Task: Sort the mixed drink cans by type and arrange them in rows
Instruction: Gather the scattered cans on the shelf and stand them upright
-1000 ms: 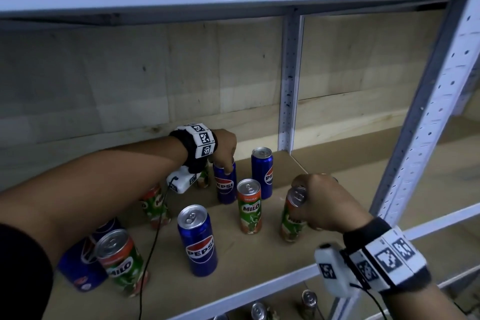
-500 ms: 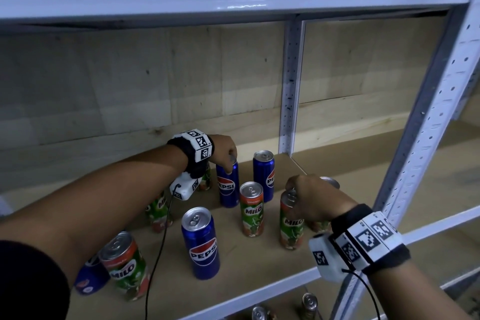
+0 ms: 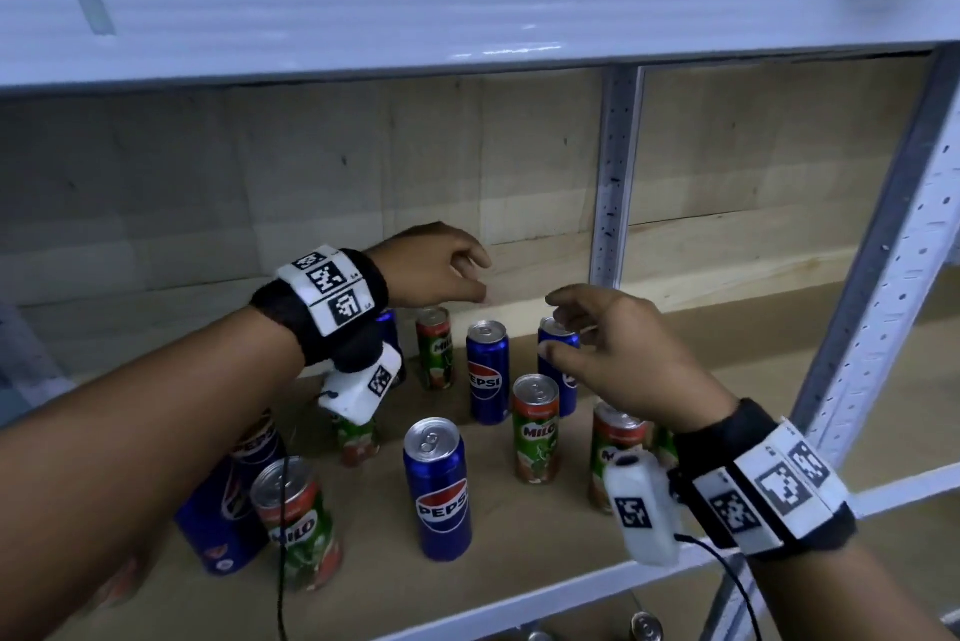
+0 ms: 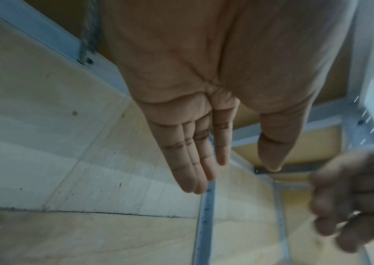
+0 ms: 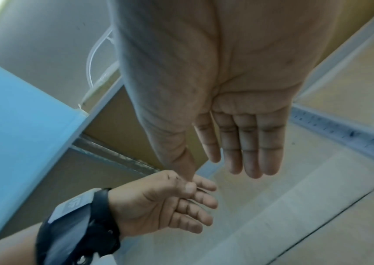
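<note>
Several blue Pepsi and green Milo cans stand mixed on the brown shelf board [image 3: 727, 380]. A Pepsi can [image 3: 439, 487] is at the front, a Milo can [image 3: 535, 427] behind it, another Pepsi can [image 3: 487, 370] further back and a Milo can [image 3: 435, 346] at the rear. My left hand [image 3: 475, 279] hovers above the rear cans with relaxed fingers, holding nothing; the left wrist view shows its fingers [image 4: 195, 170] straight. My right hand [image 3: 550, 326] hangs empty just over a rear Pepsi can [image 3: 560, 334]. Its fingers [image 5: 249, 152] are straight in the right wrist view.
The upper shelf's white beam [image 3: 467, 1] runs close overhead. A perforated rear post [image 3: 615, 172] and a front right upright [image 3: 883, 276] frame the bay. More cans, a Milo can [image 3: 296, 521] and a Pepsi can [image 3: 228, 510], stand front left under my forearm. Can tops [image 3: 644, 627] show on the shelf below.
My left hand has let go of the rear Pepsi can and my right hand of a Milo can. Both have risen above the cans with fingers spread.
</note>
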